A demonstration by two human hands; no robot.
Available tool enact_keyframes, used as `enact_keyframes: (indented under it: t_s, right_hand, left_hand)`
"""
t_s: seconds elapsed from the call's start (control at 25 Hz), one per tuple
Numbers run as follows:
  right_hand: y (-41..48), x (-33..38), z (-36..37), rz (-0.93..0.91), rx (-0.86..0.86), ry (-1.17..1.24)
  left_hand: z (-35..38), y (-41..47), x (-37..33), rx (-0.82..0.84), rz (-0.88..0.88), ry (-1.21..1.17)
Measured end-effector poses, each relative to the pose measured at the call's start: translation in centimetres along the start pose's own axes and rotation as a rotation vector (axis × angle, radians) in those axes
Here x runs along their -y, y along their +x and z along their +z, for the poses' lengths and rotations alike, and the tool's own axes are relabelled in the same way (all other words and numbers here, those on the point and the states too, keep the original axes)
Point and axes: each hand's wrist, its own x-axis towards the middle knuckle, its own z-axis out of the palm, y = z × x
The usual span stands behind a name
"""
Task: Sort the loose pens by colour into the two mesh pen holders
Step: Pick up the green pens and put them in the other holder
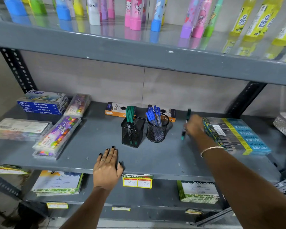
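Right hand (194, 125) fingers grip green pen (186, 123), near upright (blurred), right of both holders; green holder (132, 132) farther left, past blue one (157, 129). Left hand (108, 166) flat, empty, on shelf (155, 159)

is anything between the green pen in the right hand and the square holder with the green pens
Yes. The round holder of blue pens stands between the right hand holding the green pen and the square holder. The pen would likely need to pass over or in front of it. The left hand rests flat on the shelf edge, clear of that path.
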Motion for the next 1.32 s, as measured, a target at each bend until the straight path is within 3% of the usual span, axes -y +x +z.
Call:
enact_keyframes:
  t_s: [0.16,0.28,0.44,0.84,1.12,1.32]
  right_hand:
    - [-1.7,9.2,-2.0,-0.271,-0.091,0.297]
    - [-4.5,13.4,0.0,-0.401,0.069,0.254]
    - [-6.8,14.3,4.6,-0.425,0.259,0.011]
    - [-8.0,14.4,6.6,-0.455,0.258,-0.186]
    - [-7.4,14.4,6.6,-0.459,0.240,-0.203]
    - [-6.5,13.9,5.5,-0.492,0.137,-0.046]
  left_hand:
    - [0.0,0.0,0.0,-0.006,0.002,0.000]
    - [-0.1,0.0,-0.1,-0.009,0.000,-0.008]
    - [-0.1,0.0,-0.1,-0.013,-0.004,-0.023]
    - [0.3,0.0,0.0,-0.039,0.010,-0.039]
    - [0.5,0.0,0.2,-0.058,0.018,-0.054]
    - [0.7,0.1,0.3,-0.098,0.046,-0.034]
